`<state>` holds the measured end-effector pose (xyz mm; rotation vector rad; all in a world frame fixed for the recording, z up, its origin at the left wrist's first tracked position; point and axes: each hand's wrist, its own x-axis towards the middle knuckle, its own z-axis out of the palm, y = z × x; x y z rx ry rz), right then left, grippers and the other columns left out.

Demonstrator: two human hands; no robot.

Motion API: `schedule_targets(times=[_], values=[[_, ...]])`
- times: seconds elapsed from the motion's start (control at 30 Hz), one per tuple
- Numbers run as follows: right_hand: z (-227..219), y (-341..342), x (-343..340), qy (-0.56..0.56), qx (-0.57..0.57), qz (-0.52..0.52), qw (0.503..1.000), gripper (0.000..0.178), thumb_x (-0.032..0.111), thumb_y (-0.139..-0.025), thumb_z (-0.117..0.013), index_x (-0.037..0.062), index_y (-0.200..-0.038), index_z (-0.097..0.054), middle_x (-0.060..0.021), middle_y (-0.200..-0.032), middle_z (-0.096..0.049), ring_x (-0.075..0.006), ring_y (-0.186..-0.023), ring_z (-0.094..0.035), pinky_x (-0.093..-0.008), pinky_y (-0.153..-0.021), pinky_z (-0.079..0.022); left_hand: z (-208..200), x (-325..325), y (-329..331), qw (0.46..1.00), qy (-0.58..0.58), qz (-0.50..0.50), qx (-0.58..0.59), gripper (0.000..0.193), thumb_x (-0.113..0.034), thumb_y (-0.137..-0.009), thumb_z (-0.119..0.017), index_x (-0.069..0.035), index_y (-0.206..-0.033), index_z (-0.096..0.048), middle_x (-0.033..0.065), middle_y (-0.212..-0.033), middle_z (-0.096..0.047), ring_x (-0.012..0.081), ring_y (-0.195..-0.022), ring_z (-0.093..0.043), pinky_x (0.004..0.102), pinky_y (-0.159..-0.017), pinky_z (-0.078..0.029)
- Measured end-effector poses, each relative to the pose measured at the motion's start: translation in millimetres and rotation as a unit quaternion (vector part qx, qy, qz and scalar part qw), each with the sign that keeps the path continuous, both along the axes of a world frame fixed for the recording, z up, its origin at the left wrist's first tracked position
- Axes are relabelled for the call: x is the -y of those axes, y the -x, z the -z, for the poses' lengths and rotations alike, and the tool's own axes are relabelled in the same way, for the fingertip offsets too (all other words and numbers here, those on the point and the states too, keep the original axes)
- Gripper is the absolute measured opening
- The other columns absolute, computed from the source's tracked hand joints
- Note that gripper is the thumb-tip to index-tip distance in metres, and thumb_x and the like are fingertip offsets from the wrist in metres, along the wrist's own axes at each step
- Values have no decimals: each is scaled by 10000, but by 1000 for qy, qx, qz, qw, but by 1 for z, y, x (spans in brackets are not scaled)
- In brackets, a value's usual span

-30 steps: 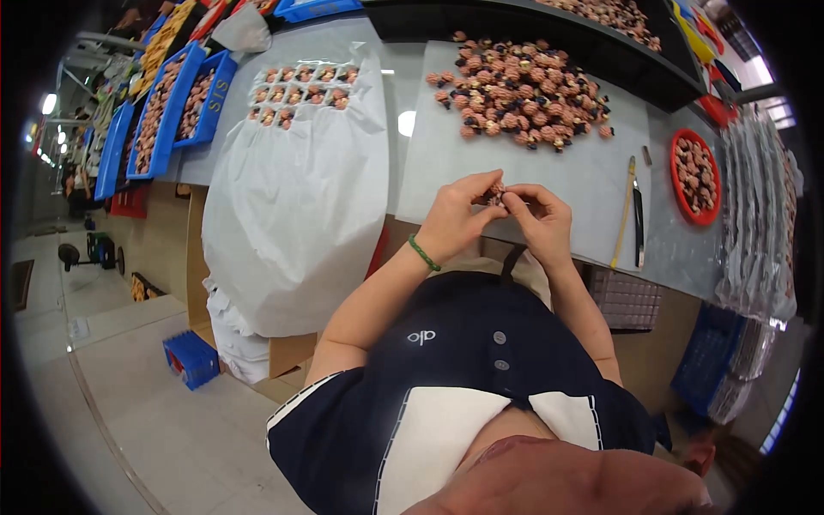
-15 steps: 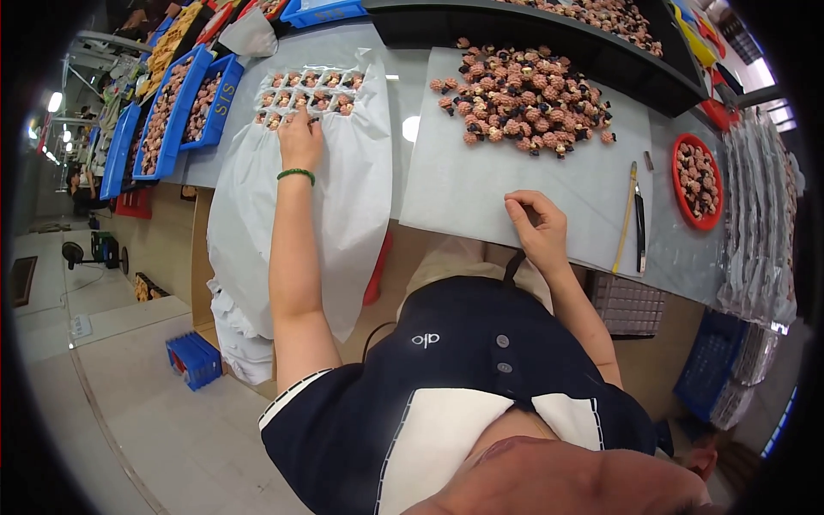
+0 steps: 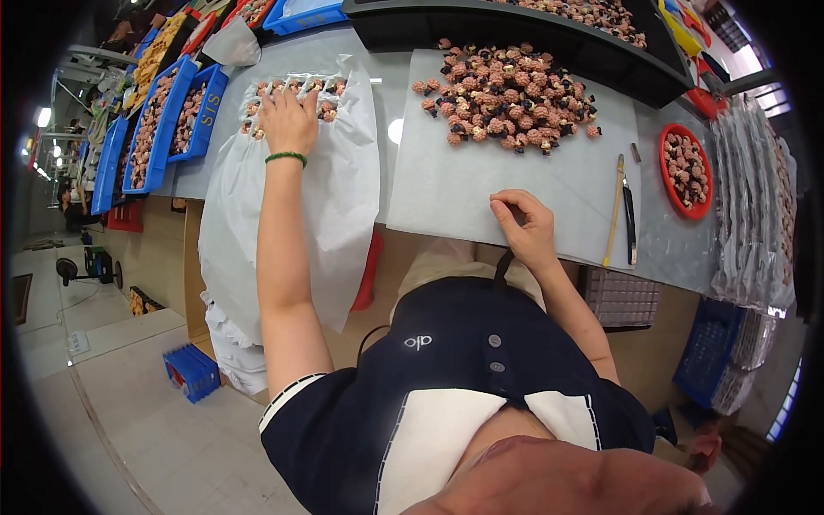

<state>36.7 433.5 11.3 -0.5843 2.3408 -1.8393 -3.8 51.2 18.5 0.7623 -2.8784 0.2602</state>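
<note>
At the left of the table, my left hand (image 3: 290, 124) lies with spread fingers over a compartment tray of small pink, knobbly figurines (image 3: 329, 112). White sheeting (image 3: 339, 184) surrounds the tray and hangs over the near table edge. The hand covers part of the middle of the tray. My right hand (image 3: 525, 227) rests at the near edge of a pale work sheet (image 3: 429, 184), its thumb and fingers bent together in a pinch. Anything between those fingertips is too small or hidden to make out. Beyond it lies a heap of loose pink, cream and dark figurines (image 3: 519, 99).
A long black bin (image 3: 515, 26) of figurines borders the back. Right of the work sheet are a thin yellow stick (image 3: 614, 210), a black pen-like tool (image 3: 629, 225), a red bowl (image 3: 664, 172) and stacked clear trays (image 3: 751, 206). Blue crates (image 3: 157, 129) stand at the left.
My left hand has gone from pointing fingers at one tray compartment to lying spread over the tray, slightly farther forward. My right hand keeps its pinch. The whole view has shifted slightly.
</note>
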Motion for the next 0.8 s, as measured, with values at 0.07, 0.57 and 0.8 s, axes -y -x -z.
schedule_targets(times=[0.07, 0.57, 0.8], values=[[-4, -1, 0, -8, -3, -17, 1000, 93, 54, -791, -595, -17, -850, -606, -65, -821, -599, -109, -760, -549, -216, -681, -433, 19, 20, 11, 981, -63, 117, -142, 593, -447, -874, -355, 52, -1190, -394, 246, -1260, -367, 427, -1211, -254, 482, -1010, -153], [-21, 39, -23, -35, -73, 5, 997, 114, 55, -767, -606, 2, -866, -620, -86, -843, -618, -121, -687, -578, -216, -590, -454, 59, 23, 60, 991, -70, 98, -58, 633, -457, -885, -284, 64, -1240, -336, 252, -1288, -322, 402, -1203, -270, 448, -991, -228], [-69, 125, -13, -129, -383, 115, 907, 280, 141, -716, -630, 48, -978, -598, -97, -959, -588, -272, -936, -504, -351, -834, -385, 57, 24, 43, 990, -93, 89, -60, 662, -491, -882, -260, 45, -1266, -319, 264, -1315, -286, 400, -1234, -228, 455, -1017, -171]])
